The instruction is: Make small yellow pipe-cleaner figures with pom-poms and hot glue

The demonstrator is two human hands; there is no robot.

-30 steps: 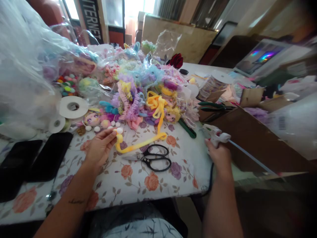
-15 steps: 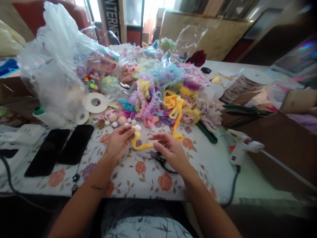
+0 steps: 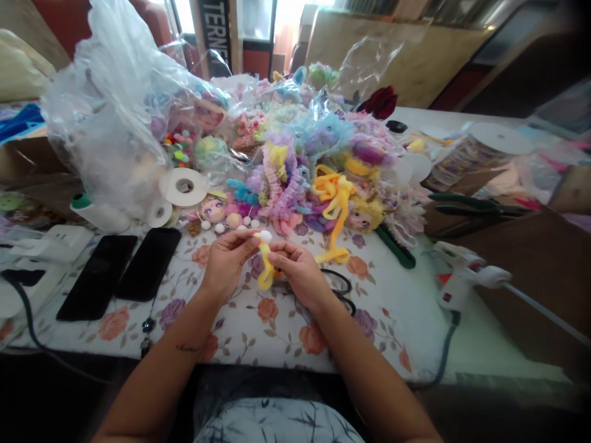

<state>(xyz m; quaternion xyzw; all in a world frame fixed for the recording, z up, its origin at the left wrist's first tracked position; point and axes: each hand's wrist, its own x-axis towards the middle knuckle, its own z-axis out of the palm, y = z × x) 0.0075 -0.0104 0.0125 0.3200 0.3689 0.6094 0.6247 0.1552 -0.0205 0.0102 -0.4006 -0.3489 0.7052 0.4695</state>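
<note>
Between my hands is a yellow fuzzy strip [image 3: 265,278], bent into a loop that hangs below my fingers. A small white ball [image 3: 266,235] shows at its upper end. My left hand [image 3: 227,261] pinches the strip close to the ball. My right hand [image 3: 296,271] is closed with the strip between thumb and fingers, just right of the ball. From behind the right hand the strip runs on to a tangled yellow bundle [image 3: 336,192]. Black-handled scissors [image 3: 340,283] lie partly hidden under my right hand and wrist.
Plush and lace pieces [image 3: 281,178] are heaped at the back, with a plastic bag [image 3: 106,117] on the left. Two phones [image 3: 148,263] lie left of my arm. A hot glue gun [image 3: 455,277] stands at the right, beside a cardboard box [image 3: 521,271].
My right hand has moved left to the white ball and closed on the strip. The strip's stretched part is now folded into a hanging loop. The view has shifted slightly.
</note>
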